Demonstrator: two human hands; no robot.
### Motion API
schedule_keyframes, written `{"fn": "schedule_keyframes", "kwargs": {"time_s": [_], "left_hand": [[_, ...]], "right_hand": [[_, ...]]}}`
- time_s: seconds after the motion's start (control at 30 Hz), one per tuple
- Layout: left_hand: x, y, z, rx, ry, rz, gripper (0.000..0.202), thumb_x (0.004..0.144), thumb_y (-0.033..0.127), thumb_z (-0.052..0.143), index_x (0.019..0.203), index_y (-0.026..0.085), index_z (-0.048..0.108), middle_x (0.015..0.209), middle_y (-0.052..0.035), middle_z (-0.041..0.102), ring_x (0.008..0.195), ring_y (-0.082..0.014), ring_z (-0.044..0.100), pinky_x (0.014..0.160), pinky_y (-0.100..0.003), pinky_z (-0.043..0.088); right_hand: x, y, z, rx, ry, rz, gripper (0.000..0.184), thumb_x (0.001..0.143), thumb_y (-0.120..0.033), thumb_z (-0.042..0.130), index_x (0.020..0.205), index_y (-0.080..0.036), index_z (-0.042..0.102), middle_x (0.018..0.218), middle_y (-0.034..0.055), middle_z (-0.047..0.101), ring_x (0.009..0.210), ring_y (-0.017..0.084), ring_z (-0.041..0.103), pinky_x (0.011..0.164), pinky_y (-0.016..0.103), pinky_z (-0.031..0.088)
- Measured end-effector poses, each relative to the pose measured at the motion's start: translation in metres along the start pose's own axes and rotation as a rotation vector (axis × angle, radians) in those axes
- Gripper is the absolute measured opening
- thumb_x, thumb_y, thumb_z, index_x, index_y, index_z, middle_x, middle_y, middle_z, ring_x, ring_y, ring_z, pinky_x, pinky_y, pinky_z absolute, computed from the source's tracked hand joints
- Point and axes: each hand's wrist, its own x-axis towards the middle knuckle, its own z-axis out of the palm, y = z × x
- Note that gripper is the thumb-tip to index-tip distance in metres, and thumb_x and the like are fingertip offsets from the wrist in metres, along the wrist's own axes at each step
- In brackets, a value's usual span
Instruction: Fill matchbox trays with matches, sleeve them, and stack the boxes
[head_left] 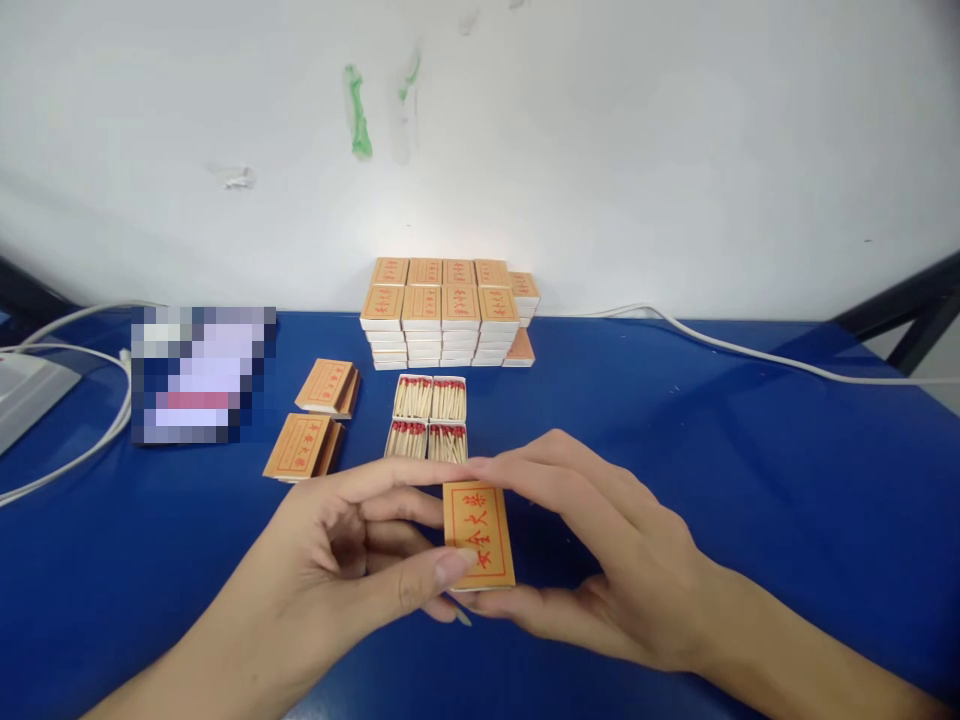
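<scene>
Both of my hands hold one orange matchbox [478, 535] with red characters, low over the blue table [712, 470]. My left hand [352, 560] pinches its near left corner with the thumb and reaches along its far edge with the forefinger. My right hand [600, 560] cups it from the right and underneath, fingers on the far edge. Just beyond the box lie several open trays of red-tipped matches [429, 420], side by side in two rows.
A block of stacked matchboxes [442, 315] stands against the white wall. Two small piles of empty orange sleeves [315, 420] lie at the left. White cables [735, 350] run along the table's back; a blurred-out patch [202, 375] sits further left.
</scene>
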Motion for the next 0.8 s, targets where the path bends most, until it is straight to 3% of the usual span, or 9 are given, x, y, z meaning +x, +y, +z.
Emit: {"fn": "schedule_keyframes", "kwargs": {"time_s": [0.2, 0.4, 0.47, 0.57, 0.67, 0.8], "left_hand": [[-0.0018, 0.0008, 0.0051, 0.027, 0.017, 0.03, 0.059, 0.1, 0.028, 0.098, 0.154, 0.041, 0.079, 0.102, 0.0016, 0.092, 0.088, -0.0138, 0.09, 0.082, -0.016, 0.072], [-0.0031, 0.0002, 0.0049, 0.19, 0.078, 0.168, 0.054, 0.096, 0.032, 0.101, 0.146, 0.044, 0.084, 0.113, 0.0015, 0.093, 0.093, -0.0132, 0.089, 0.09, -0.016, 0.072], [-0.0019, 0.0013, 0.0052, 0.232, 0.099, 0.21, 0.053, 0.095, 0.032, 0.101, 0.144, 0.044, 0.085, 0.121, 0.0007, 0.093, 0.099, -0.0153, 0.09, 0.094, -0.019, 0.073], [-0.0005, 0.0039, 0.0061, 0.312, 0.151, 0.247, 0.051, 0.092, 0.03, 0.103, 0.139, 0.044, 0.088, 0.141, -0.0003, 0.089, 0.109, -0.0195, 0.091, 0.099, -0.022, 0.074], [-0.0015, 0.0054, 0.0063, 0.365, 0.197, 0.265, 0.051, 0.09, 0.031, 0.104, 0.137, 0.044, 0.089, 0.139, 0.0001, 0.091, 0.106, -0.0202, 0.092, 0.097, -0.022, 0.075], [-0.0046, 0.005, 0.0066, 0.442, 0.213, 0.305, 0.049, 0.096, 0.034, 0.1, 0.141, 0.05, 0.086, 0.14, 0.0025, 0.09, 0.109, -0.0188, 0.092, 0.099, -0.02, 0.074]], "right_hand": [[-0.0014, -0.0015, -0.0006, 0.009, 0.051, 0.024, 0.061, 0.107, -0.044, 0.09, 0.154, -0.018, 0.062, 0.127, 0.0145, 0.085, 0.107, 0.028, 0.083, 0.09, 0.042, 0.071], [0.0023, -0.0043, -0.0057, -0.057, 0.075, 0.065, 0.059, 0.108, -0.061, 0.085, 0.146, -0.021, 0.064, 0.105, 0.0061, 0.084, 0.083, 0.023, 0.079, 0.076, 0.038, 0.068], [0.0032, -0.0046, -0.0076, -0.086, 0.062, 0.085, 0.057, 0.111, -0.061, 0.08, 0.146, -0.02, 0.063, 0.104, 0.0057, 0.083, 0.083, 0.021, 0.078, 0.077, 0.037, 0.069], [0.0033, -0.0038, -0.009, -0.043, 0.017, 0.091, 0.057, 0.112, -0.054, 0.08, 0.152, -0.019, 0.059, 0.115, 0.0096, 0.083, 0.093, 0.024, 0.08, 0.081, 0.039, 0.07], [0.0029, -0.0026, -0.0079, 0.047, 0.011, 0.089, 0.06, 0.107, -0.039, 0.083, 0.158, -0.021, 0.056, 0.126, 0.0117, 0.083, 0.101, 0.026, 0.08, 0.083, 0.041, 0.07], [0.0017, -0.0031, -0.0055, 0.079, 0.043, 0.15, 0.061, 0.1, -0.027, 0.085, 0.155, -0.023, 0.06, 0.124, 0.0084, 0.082, 0.098, 0.023, 0.077, 0.082, 0.038, 0.068]]}}
